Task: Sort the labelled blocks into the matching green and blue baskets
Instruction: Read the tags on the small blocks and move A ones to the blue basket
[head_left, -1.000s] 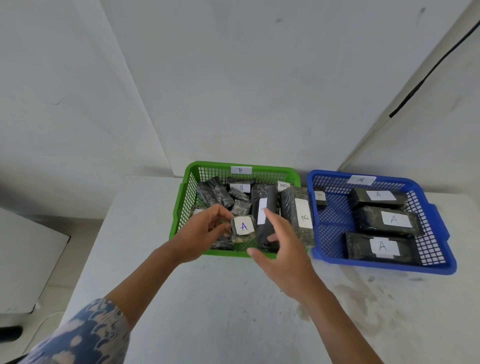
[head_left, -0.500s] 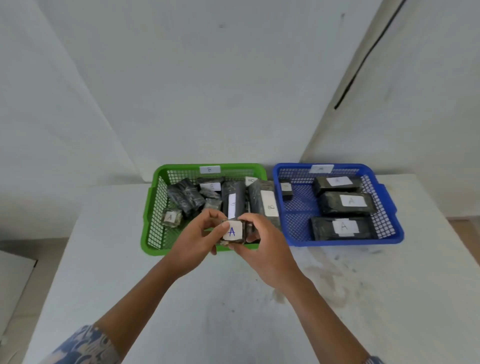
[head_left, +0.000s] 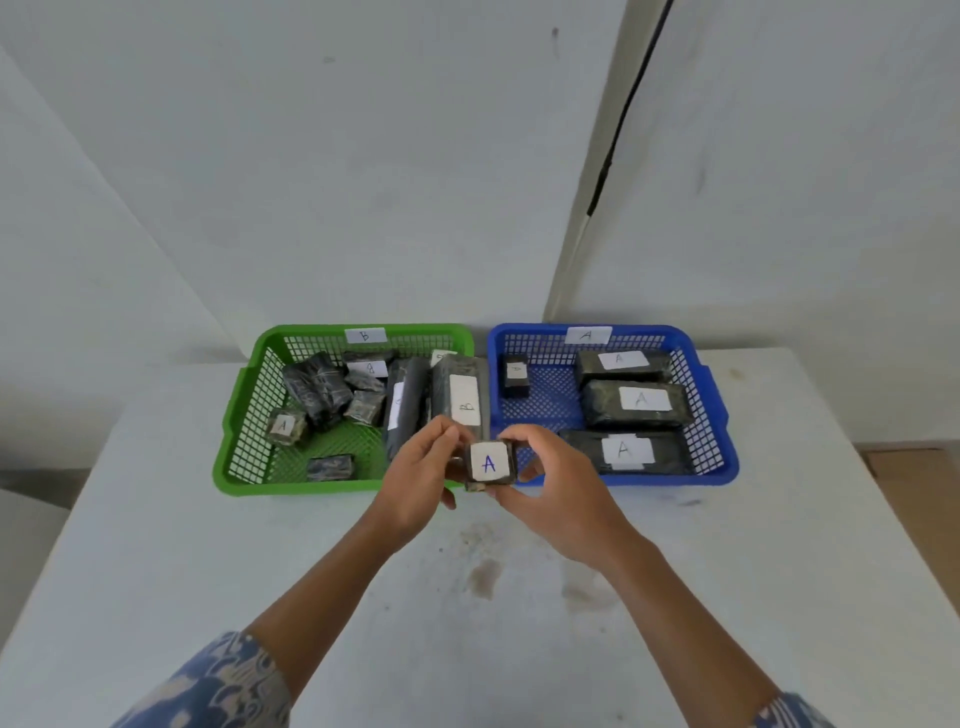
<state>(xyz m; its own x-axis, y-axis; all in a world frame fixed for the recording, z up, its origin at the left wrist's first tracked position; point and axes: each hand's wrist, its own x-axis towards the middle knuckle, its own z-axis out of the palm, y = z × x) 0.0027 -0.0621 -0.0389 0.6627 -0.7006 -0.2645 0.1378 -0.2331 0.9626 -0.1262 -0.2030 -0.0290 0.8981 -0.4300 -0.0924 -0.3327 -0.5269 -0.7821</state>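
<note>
Handover between hands is the step, by my reading: the left hand (head_left: 415, 480) and right hand (head_left: 558, 491) each pinch the small block marked A (head_left: 488, 464) from either side, above the worktop (head_left: 493, 623). The green basket (head_left: 270, 483) lies beyond-left of this grip, the blue basket (head_left: 722, 473) marked A beyond-right. Next, release left and carry right.
</note>
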